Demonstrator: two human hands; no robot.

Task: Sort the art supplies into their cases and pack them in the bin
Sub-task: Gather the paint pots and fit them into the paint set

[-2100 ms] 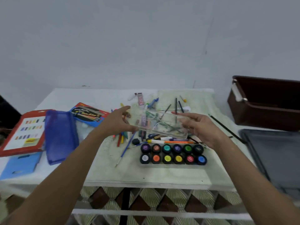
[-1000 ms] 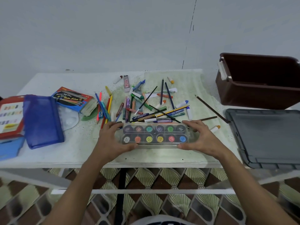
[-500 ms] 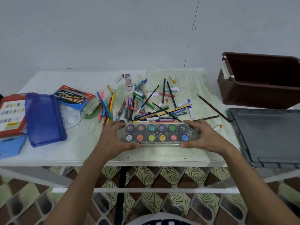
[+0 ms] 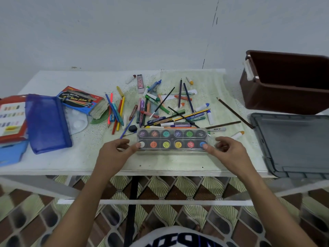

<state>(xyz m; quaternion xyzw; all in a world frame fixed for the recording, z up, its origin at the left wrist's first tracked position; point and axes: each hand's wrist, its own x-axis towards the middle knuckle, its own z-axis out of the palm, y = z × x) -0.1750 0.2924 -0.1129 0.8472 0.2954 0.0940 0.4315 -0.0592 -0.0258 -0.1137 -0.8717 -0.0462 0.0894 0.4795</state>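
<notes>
A paint set (image 4: 171,139) with two rows of coloured pots lies under its clear lid near the table's front edge. My left hand (image 4: 115,152) is at its left end, thumb touching the front left corner, fingers loosely curled off the case. At the right end, my right hand (image 4: 229,150) has its thumb pressing on the lid over the blue pot, and the other fingers are curled beside the case. Behind the set lies a loose pile of pencils, brushes, markers and crayons (image 4: 160,111). The brown bin (image 4: 284,97) stands at the far right.
A grey bin lid (image 4: 293,139) lies flat to the right of the table. On the left are a blue mesh pouch (image 4: 46,122), a watercolour box (image 4: 80,99), a white palette (image 4: 79,122) and a red case (image 4: 10,118). The table's front edge (image 4: 160,168) runs just below my hands.
The clear lid that both hands held above the table now sits over the paint pots. My hands have loosened from gripping the case's ends to thumbs on its front corners.
</notes>
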